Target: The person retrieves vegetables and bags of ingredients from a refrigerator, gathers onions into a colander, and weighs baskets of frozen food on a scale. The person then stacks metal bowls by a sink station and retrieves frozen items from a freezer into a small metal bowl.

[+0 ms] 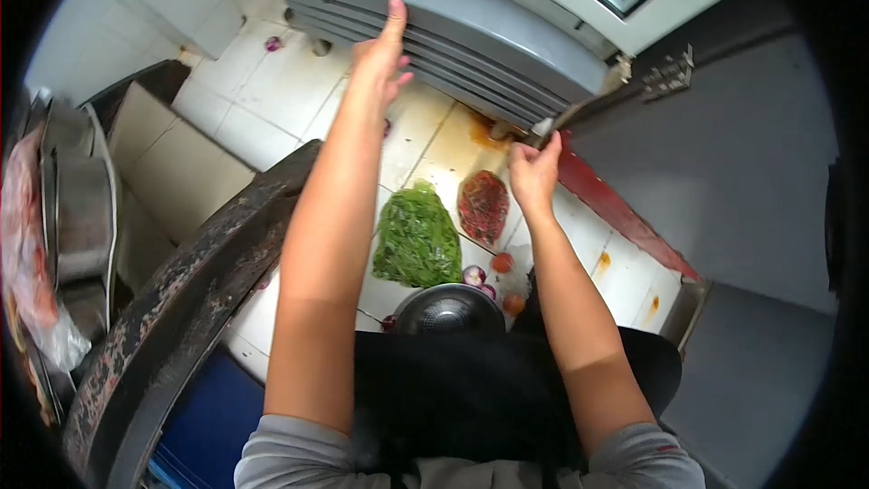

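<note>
My left hand [382, 59] is held over the slatted front of a grey panel [453, 27], thumb raised and fingers apart, holding nothing visible. Near the panel's lower right corner, my right hand [536, 172] has thumb and forefinger apart, just below a small whitish piece [543, 127]; whether they touch it is unclear. Between my forearms, a bag of green leaves [417, 237] lies on the tiled floor, beside a bag of red chillies [483, 207]. Below them are purple onions [473, 275], tomatoes [502, 263] and a perforated metal bowl [450, 310].
A glass-fronted appliance [625, 14] stands above the panel. On the right is a grey door [715, 163] with a red lower edge [615, 208]. A worn dark curved rim [181, 299] crosses the left side, near metal trays [83, 208] and bagged meat [29, 235].
</note>
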